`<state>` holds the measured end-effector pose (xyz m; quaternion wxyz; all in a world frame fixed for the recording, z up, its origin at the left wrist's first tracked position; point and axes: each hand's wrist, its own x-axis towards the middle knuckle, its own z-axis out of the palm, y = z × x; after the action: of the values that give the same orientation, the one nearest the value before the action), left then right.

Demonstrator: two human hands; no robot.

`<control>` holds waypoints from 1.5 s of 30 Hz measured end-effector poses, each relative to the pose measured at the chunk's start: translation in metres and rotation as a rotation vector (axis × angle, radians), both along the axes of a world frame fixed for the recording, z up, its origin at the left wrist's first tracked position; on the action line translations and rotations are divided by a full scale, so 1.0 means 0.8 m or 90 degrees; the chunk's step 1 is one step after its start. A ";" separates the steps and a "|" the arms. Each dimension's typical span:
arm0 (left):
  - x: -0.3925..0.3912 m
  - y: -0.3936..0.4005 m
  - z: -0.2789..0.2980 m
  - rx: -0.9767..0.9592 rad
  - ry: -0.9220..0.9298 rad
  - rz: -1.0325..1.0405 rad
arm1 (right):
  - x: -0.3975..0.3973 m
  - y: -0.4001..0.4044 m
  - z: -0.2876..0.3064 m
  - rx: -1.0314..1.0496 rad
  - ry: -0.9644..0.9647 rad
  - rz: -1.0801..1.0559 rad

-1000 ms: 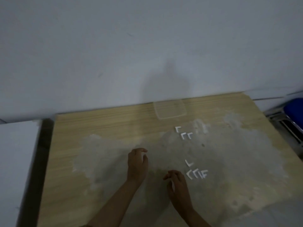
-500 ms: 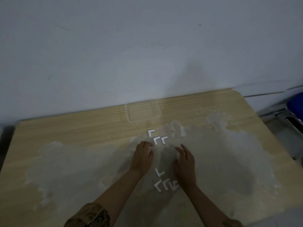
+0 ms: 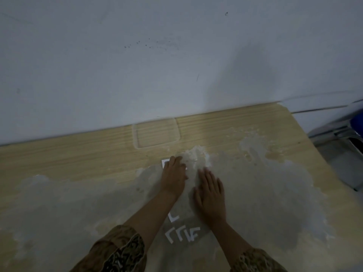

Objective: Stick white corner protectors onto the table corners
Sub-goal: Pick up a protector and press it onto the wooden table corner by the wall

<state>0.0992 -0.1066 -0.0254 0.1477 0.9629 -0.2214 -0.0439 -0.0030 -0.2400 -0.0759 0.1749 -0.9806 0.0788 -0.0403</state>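
On the wooden table (image 3: 78, 158), my left hand (image 3: 173, 174) lies over the far group of white L-shaped corner protectors. Only one white corner (image 3: 163, 163) peeks out at its left side, and the curled fingers hide whether any piece is gripped. My right hand (image 3: 210, 193) rests flat on the table just to the right, fingers spread, holding nothing. Nearer to me, between my forearms, lies a single protector (image 3: 173, 217). Below it is a row of several more protectors (image 3: 183, 235).
A clear plastic tray (image 3: 157, 134) sits against the white wall behind my hands. The table's far right corner (image 3: 282, 106) is in view, and a blue metal-framed chair (image 3: 353, 124) stands beyond the right edge. A whitish worn patch covers much of the tabletop.
Both hands have moved away from me toward the far group of protectors. My left hand now covers that group, and my right hand has settled flat beside it.
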 end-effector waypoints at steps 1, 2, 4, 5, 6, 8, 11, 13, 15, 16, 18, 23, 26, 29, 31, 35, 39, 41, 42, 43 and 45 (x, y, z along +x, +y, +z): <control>0.001 -0.002 0.000 -0.010 -0.014 0.003 | 0.000 -0.001 0.000 0.004 -0.002 0.001; 0.001 -0.004 0.000 -0.018 -0.026 0.004 | 0.000 -0.001 -0.001 0.008 -0.001 0.003; -0.001 -0.005 -0.001 -0.030 -0.045 0.002 | 0.000 -0.003 -0.001 0.011 0.003 0.004; -0.003 -0.004 -0.001 -0.036 -0.045 0.002 | 0.001 -0.003 -0.002 0.010 0.004 0.003; -0.004 -0.003 -0.001 -0.049 -0.044 0.003 | 0.000 -0.003 -0.002 0.009 0.007 0.003; -0.006 -0.002 0.002 -0.160 0.006 0.050 | 0.000 -0.003 0.000 0.002 0.013 0.006; -0.016 -0.003 0.030 -0.510 0.290 0.257 | 0.001 -0.006 0.001 0.007 0.026 0.006; -0.026 0.006 0.050 -0.693 0.465 0.367 | 0.001 -0.008 0.001 0.008 0.041 0.010; -0.037 0.024 0.066 -0.757 0.550 0.395 | 0.002 -0.012 -0.001 0.014 0.054 0.014; -0.044 0.035 0.076 -0.770 0.554 0.405 | 0.002 -0.013 0.001 0.020 0.062 0.017; -0.058 0.056 0.090 -0.814 0.547 0.437 | 0.004 -0.020 0.002 0.030 0.086 0.034; -0.086 0.098 0.122 -0.882 0.582 0.496 | 0.020 -0.019 0.051 0.138 0.202 0.050; -0.102 0.117 0.148 -0.934 0.635 0.507 | 0.012 0.017 0.097 0.277 0.167 0.061; -0.116 0.132 0.166 -0.971 0.633 0.482 | -0.004 0.063 0.145 0.395 0.107 0.096; -0.126 0.142 0.174 -0.973 0.616 0.464 | -0.015 0.089 0.179 0.468 0.062 0.119; -0.139 0.164 0.190 -0.977 0.602 0.435 | -0.032 0.127 0.227 0.550 -0.027 0.153; -0.152 0.180 0.206 -0.986 0.586 0.412 | -0.038 0.149 0.249 0.569 -0.080 0.175; -0.157 0.186 0.210 -0.982 0.579 0.402 | -0.039 0.156 0.256 0.563 -0.083 0.189; -0.160 0.189 0.212 -0.976 0.575 0.395 | -0.040 0.160 0.259 0.563 -0.081 0.194; -0.163 0.193 0.213 -0.969 0.571 0.388 | -0.042 0.163 0.262 0.561 -0.081 0.198; -0.167 0.199 0.214 -0.971 0.567 0.383 | -0.044 0.167 0.265 0.547 -0.092 0.205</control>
<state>-0.0346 0.0525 0.1457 0.8167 0.5169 0.1455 -0.2115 -0.0385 -0.1065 0.1361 0.5744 -0.8137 -0.0776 -0.0444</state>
